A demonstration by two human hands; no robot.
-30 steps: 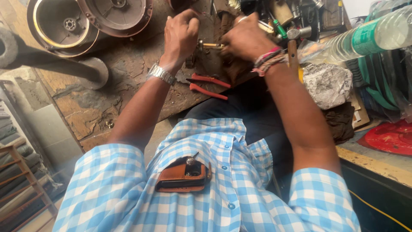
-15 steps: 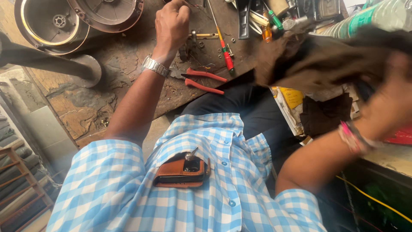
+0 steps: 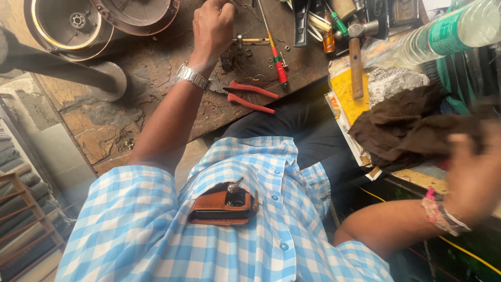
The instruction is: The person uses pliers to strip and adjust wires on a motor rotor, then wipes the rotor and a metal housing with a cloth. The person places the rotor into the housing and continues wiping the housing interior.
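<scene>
My left hand rests on the worn wooden bench at the top, fingers curled, their tips cut off by the frame edge. A small brass-tipped metal part lies just right of it, and thin wires run past the fingertips. What the fingers hold is hidden. A metal watch sits on that wrist. My right hand, blurred and with a pink thread band on the wrist, grips a dark brown cloth over the right side table.
Red-handled pliers and a red screwdriver lie near my left hand. A hammer, more screwdrivers and a clear plastic bottle crowd the top right. Round metal motor housings sit top left. A brown phone case fills my shirt pocket.
My right hand left the brass part, swung out right and picked up the brown cloth, which has now dropped lower over the side table. My left hand stayed on the bench.
</scene>
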